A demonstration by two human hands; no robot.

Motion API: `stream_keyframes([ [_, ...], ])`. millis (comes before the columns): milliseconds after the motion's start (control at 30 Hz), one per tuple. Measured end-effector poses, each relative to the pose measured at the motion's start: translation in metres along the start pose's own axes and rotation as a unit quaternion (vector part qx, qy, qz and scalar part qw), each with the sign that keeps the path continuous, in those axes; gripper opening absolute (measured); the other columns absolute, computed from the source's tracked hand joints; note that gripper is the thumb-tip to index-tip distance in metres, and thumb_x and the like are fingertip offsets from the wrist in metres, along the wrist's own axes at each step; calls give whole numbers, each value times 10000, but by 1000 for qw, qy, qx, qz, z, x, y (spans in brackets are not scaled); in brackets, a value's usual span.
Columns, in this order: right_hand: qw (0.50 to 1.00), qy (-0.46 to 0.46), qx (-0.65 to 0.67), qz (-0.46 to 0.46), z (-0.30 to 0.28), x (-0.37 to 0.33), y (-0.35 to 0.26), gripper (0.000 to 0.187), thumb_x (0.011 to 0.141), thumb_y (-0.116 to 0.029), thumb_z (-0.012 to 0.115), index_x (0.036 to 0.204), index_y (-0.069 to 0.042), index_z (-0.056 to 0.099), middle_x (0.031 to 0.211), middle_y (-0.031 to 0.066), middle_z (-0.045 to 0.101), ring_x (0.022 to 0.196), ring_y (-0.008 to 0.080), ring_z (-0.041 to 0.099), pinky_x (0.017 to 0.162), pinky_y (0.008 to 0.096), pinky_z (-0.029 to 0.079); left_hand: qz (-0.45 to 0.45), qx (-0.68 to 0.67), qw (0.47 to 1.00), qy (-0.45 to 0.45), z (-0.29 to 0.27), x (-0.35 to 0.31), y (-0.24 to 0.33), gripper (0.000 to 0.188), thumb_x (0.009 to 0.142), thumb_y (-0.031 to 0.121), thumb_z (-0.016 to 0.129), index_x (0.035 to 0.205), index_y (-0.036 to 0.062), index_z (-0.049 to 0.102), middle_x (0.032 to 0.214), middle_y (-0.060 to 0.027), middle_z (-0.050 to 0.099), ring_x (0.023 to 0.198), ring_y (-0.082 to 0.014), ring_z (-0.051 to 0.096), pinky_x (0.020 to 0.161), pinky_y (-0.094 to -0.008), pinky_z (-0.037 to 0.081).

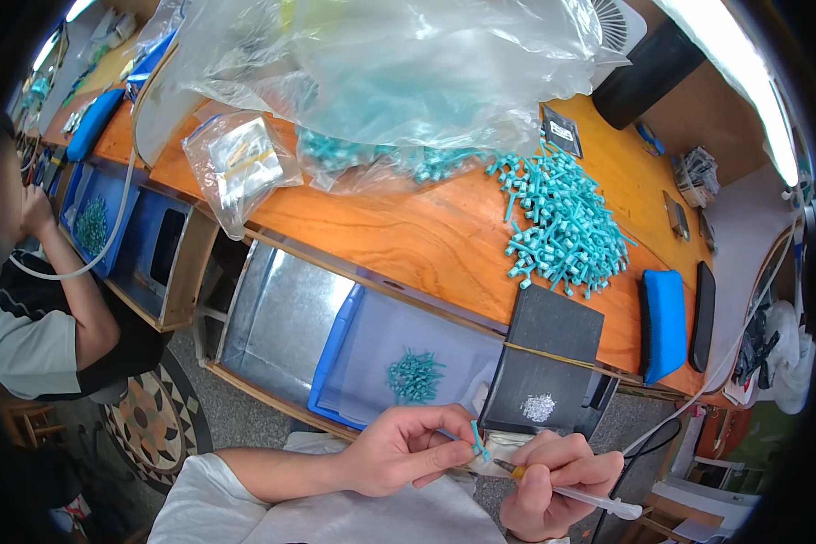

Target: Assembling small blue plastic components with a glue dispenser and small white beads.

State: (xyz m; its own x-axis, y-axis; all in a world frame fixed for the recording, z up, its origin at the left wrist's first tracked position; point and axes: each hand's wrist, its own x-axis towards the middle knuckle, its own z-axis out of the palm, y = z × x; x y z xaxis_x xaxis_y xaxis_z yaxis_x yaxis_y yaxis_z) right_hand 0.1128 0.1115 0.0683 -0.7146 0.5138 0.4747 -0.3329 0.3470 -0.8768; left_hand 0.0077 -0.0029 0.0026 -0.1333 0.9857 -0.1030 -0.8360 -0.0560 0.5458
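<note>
The left hand (406,449) pinches a small teal plastic fitting (478,442) between thumb and fingertips, the piece jutting out at the hand's three o'clock side. The right hand (558,479) is closed around a slim tool with a yellow collar (553,488), its tip pointing toward nine o'clock and just meeting the fitting. At twelve o'clock lies a blue tray (335,349) holding finished teal pieces (414,375).
</note>
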Motion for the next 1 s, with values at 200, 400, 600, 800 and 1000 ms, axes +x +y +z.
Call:
stream_keyframes([
  [200,1000,-18,-17,13,-3,-2,0,226,784,60,513,844,-42,320,640,134,489,496,138,451,457,260,393,-2,-7,1000,6,1,0,0,94,872,45,494,948,-6,512,908,-29,467,504,-34,408,427,-178,308],
  [400,999,-20,-21,15,-2,-2,-1,227,783,63,509,842,-43,318,651,135,491,497,138,453,464,263,395,0,-17,1000,15,3,0,0,118,868,30,475,955,-23,535,911,-78,472,506,-67,417,428,-183,320],
  [600,999,-23,-17,35,-4,0,-1,231,776,78,503,838,-42,315,640,123,477,480,129,428,452,256,379,0,-19,1000,12,4,0,-1,105,874,45,484,950,-16,521,901,-52,464,503,-48,409,424,-181,309],
  [800,999,-12,-9,32,-1,1,0,219,781,70,500,830,-40,318,628,120,468,474,125,418,448,250,372,2,-8,1000,7,2,0,-1,97,879,56,488,949,-7,509,888,-24,456,495,-34,400,418,-179,300],
  [1000,998,53,20,25,3,-1,-1,205,796,29,513,823,-40,321,615,118,463,468,125,412,442,257,370,2,-19,1000,-5,2,1,-1,102,885,62,477,961,3,512,885,-26,465,499,-39,404,430,-177,303],
])
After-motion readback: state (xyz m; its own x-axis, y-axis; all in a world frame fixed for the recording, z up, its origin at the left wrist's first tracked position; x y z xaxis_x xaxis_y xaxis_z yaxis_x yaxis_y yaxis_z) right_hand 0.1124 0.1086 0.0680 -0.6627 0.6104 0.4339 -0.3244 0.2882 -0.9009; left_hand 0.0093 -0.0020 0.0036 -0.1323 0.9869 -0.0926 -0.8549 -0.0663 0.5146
